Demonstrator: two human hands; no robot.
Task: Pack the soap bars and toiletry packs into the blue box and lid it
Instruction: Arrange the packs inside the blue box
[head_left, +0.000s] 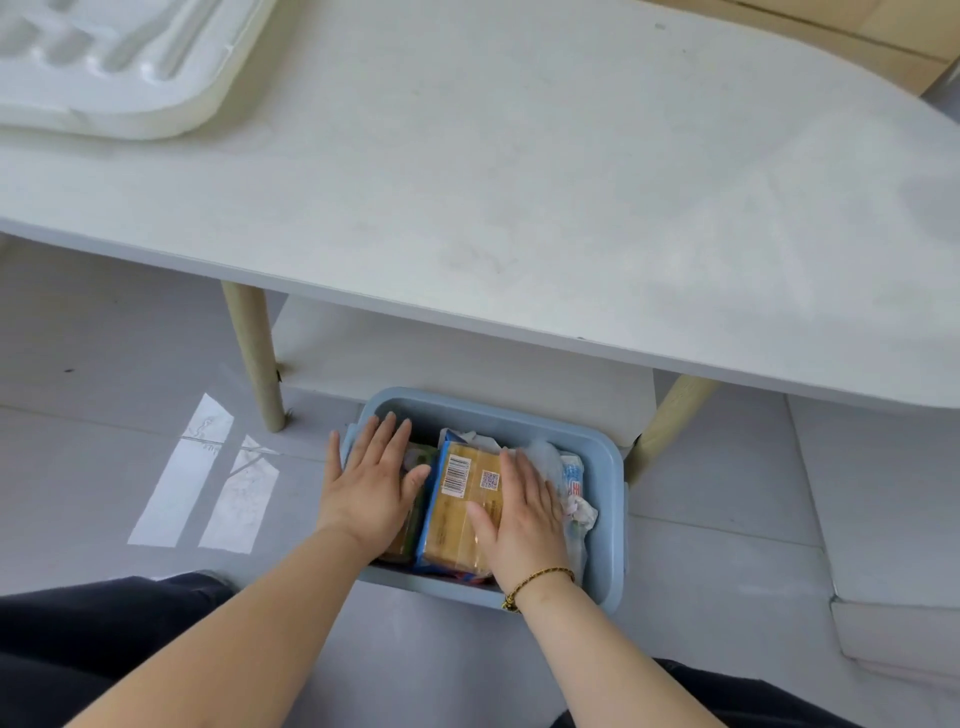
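The blue box (608, 457) stands on the grey floor, just in front of the white table, with no lid on it. Inside lies a yellow soap bar pack (457, 499) with a barcode facing up, a green-wrapped pack (423, 457) to its left and white toiletry packs (571, 483) to its right. My left hand (374, 478) lies flat with straight fingers over the box's left side and the contents there. My right hand (519, 514) presses flat on the yellow pack. No lid is in view.
A white table (519, 182) overhangs the box's far end, with wooden legs (254, 358) either side and a lower shelf (467, 364). A white foam tray (114, 62) lies on the table's far left. White tape strips (208, 483) mark the floor at left.
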